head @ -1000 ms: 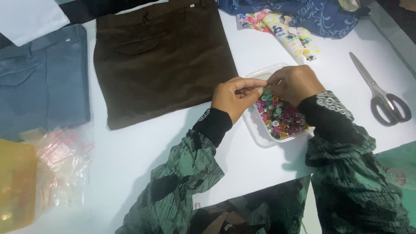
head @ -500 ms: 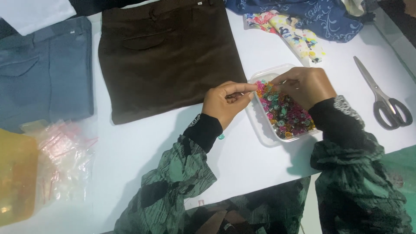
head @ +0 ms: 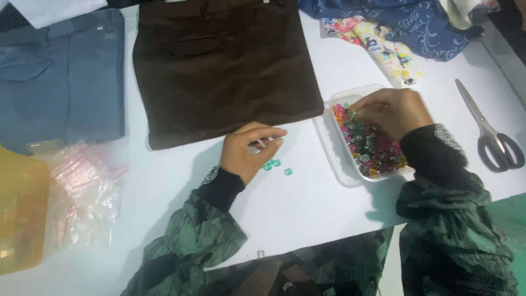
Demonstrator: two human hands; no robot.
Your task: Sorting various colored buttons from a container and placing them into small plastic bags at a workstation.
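Observation:
My left hand (head: pixel 246 152) rests on the white table just below the brown folded trousers (head: pixel 222 66), fingers loosely curled and spread. A few small teal buttons (head: pixel 275 165) lie on the table right beside its fingertips. My right hand (head: pixel 392 111) reaches into a clear plastic tray (head: pixel 335 151) full of several small colourful buttons (head: pixel 372 148), fingertips pressed down among them at the tray's far end. Whether it pinches a button is hidden by the fingers.
Grey-blue folded trousers (head: pixel 60 77) lie at the far left. Small clear zip bags (head: pixel 82 192) and a yellow plastic container (head: pixel 19 214) sit at the near left. Scissors (head: pixel 490 131) lie at the right edge. Blue and floral fabrics (head: pixel 394 27) are piled at the back right.
My left hand has moved left, away from the tray, and down to the table; teal buttons now lie beside it. My right hand stays in the tray.

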